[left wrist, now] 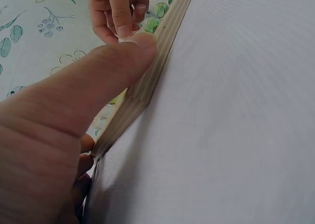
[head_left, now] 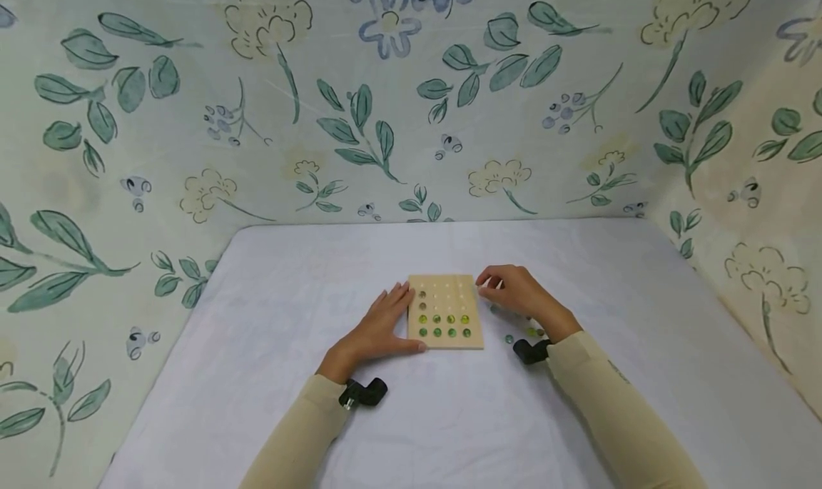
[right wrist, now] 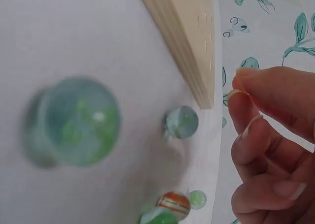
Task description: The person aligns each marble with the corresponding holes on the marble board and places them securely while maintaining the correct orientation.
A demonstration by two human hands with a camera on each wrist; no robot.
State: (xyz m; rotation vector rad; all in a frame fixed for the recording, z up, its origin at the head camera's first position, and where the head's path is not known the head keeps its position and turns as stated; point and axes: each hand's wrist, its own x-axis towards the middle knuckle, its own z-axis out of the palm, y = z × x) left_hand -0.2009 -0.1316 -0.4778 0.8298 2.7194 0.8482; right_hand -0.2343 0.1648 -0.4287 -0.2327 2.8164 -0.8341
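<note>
A pale wooden board (head_left: pixel 443 342) with rows of round hollows lies flat on the table. Green marbles (head_left: pixel 437 332) fill its near row, yellow-green marbles (head_left: pixel 437 319) the row behind, and two brownish marbles (head_left: pixel 422 306) sit further up the left column. My left hand (head_left: pixel 379 326) rests against the board's left side with straight fingers, its thumb along the near edge. My right hand (head_left: pixel 516 293) hovers by the far right corner, fingers loosely bent. In the right wrist view, thumb and forefinger tips are close together, with nothing visible between them.
Loose marbles lie right of the board, partly under my right hand: a clear one with green swirls (right wrist: pixel 81 120), a smaller clear one (right wrist: pixel 182 121), an orange-and-white striped one (right wrist: pixel 174 206). White cloth (head_left: pixel 321 260) covers the table. Floral fabric (head_left: pixel 385 118) hangs behind it.
</note>
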